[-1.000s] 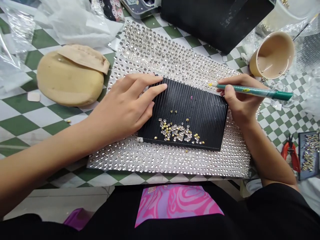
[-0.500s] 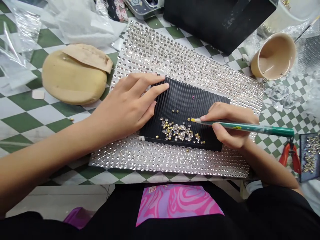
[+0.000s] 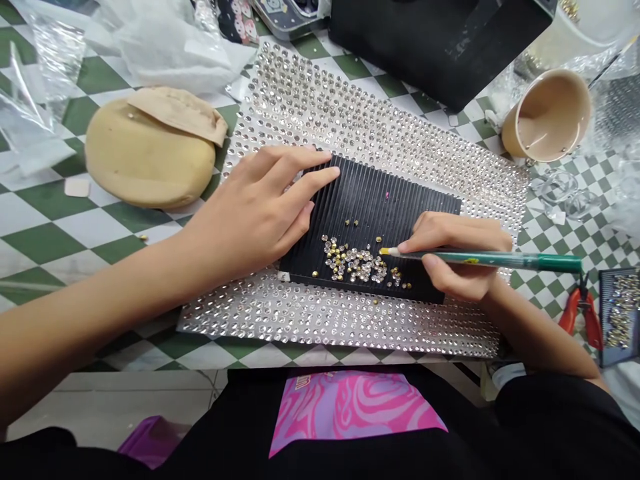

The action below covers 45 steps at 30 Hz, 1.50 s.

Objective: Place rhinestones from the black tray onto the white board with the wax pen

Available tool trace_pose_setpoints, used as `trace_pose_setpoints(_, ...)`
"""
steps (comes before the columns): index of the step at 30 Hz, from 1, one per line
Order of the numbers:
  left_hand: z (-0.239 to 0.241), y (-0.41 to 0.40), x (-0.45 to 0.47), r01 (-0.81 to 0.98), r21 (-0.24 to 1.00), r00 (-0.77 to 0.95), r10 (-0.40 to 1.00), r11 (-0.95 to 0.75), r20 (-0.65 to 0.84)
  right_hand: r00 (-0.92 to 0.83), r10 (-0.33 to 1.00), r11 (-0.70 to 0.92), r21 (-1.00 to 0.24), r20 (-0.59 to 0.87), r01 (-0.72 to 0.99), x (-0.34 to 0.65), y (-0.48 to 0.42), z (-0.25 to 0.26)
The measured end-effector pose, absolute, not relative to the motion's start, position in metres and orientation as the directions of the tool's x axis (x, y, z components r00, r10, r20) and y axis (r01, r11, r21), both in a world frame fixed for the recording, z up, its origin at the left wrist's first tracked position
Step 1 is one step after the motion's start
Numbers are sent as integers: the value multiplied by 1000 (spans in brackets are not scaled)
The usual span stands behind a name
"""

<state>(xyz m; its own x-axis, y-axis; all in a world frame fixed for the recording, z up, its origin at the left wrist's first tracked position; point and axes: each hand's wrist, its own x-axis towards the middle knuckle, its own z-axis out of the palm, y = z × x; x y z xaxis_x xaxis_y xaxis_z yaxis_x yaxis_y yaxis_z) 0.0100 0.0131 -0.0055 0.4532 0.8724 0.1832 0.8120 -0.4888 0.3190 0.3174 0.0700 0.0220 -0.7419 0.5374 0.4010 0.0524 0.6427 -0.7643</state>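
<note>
A black ridged tray [image 3: 370, 183] lies on a sheet covered with rows of rhinestones [image 3: 320, 320]. My left hand [image 3: 270, 203] rests on the tray's left end, fingers spread and holding nothing. In my right hand [image 3: 457, 253] is a green pen-like picker with a yellow tip [image 3: 520, 260], pinched between thumb and fingers. Its tip touches or hovers just above the loose rhinestones [image 3: 357, 262], which are clear and gold and heaped along the tray's near side. A few gold-backed stones [image 3: 351, 223] lie apart, farther up the ridges.
A yellow-beige padded cushion [image 3: 150, 157] sits at the left. A beige cup [image 3: 547, 117] tilts at the right, with red-handled pliers [image 3: 581, 317] and another stone-filled tray [image 3: 620, 313] nearer me. A black box [image 3: 440, 47] stands behind; plastic bags [image 3: 165, 53] lie at the back left.
My right hand has shifted the picker's tip slightly toward me, from beside a single gold stone down to the edge of the heap. The left hand stays in place.
</note>
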Motion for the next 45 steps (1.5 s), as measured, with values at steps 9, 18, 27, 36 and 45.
trace_pose_setpoints(9,-10,14,8,805,304,461,860,-510,221,-317,757,650,-708,571,277,330,125,17)
trace_pose_setpoints(18,-21,13,4,787,291,468,834,-544,293,-422,785,613,-670,454,419,335,127,3)
trace_pose_setpoints(27,-19,12,6,790,324,448,850,-521,275,-400,781,618,-682,479,391,336,127,0)
trace_pose_setpoints(36,-17,14,4,762,412,434,866,-500,248,-485,683,721,-612,546,326,332,105,30)
trace_pose_setpoints(45,-18,13,5,794,325,446,856,-513,260,-766,486,682,-731,421,31,309,61,25)
